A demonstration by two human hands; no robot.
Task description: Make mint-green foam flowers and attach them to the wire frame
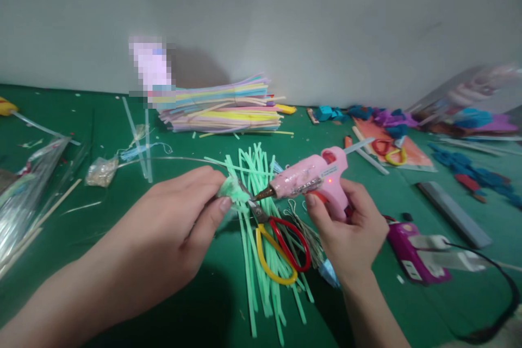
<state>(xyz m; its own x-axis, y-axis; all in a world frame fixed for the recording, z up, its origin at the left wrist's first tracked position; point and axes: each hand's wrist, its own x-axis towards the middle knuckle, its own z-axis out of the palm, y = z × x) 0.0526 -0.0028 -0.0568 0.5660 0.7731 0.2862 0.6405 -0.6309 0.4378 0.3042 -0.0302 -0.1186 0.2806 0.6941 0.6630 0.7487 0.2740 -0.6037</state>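
Note:
My left hand (183,217) pinches a small pale green crumpled piece (235,190) between thumb and fingers. My right hand (353,231) grips a pink hot glue gun (304,174) with a glue stick in its back and a small red light lit. The gun's metal nozzle points left, close to the green piece; I cannot tell if they touch. Under the nozzle lie scissors (277,244) with one red and one yellow handle, on top of a spread of mint green strips (265,288). A thin wire (175,159) runs behind my left hand.
A pile of pastel strips (228,114) lies by the wall. At right are a purple power strip (414,255) with a black cable, a grey bar (454,215) and a second pair of scissors (395,155). Clear plastic wrap (36,196) and a small bag (101,171) lie left.

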